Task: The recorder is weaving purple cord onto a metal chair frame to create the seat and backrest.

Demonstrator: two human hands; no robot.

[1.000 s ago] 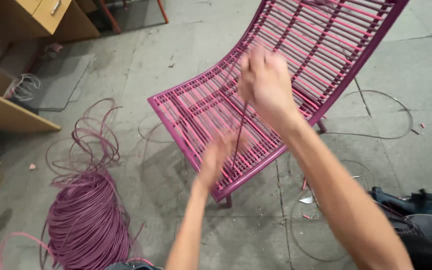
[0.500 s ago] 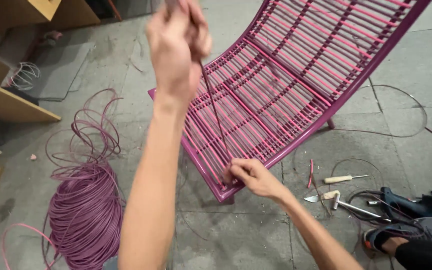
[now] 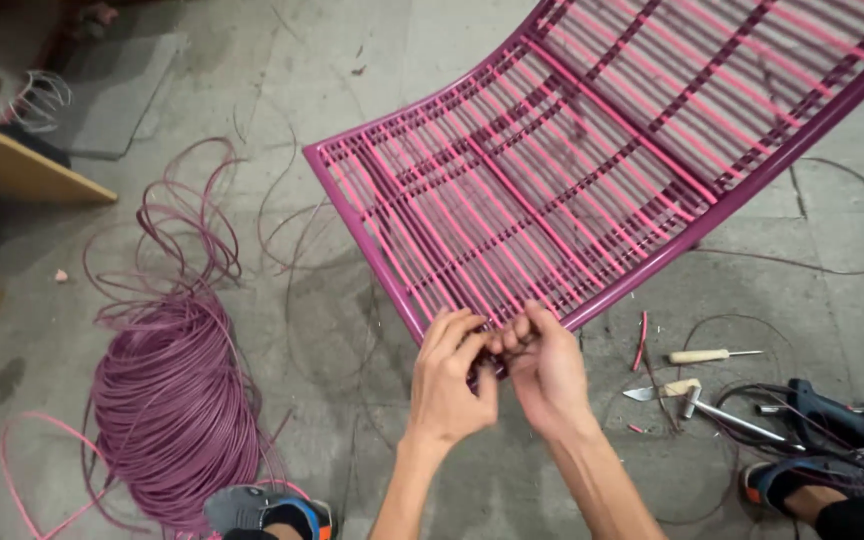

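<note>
A magenta metal chair frame woven with pink and purple cord slants across the concrete floor. My left hand and my right hand meet at the frame's near edge rail, fingertips pinched together on a dark purple cord where it wraps the rail. The cord end is mostly hidden between my fingers.
A big coil of purple cord lies on the floor at left, with loose loops above it. Hand tools lie at right: an awl with a pale handle, a knife, a dark power tool. My shoes show at the bottom. Wooden boards stand at far left.
My left hand, which was raised high pulling the cord taut, has come down to the frame's edge. Both hands now pinch the cord together at the rail.
</note>
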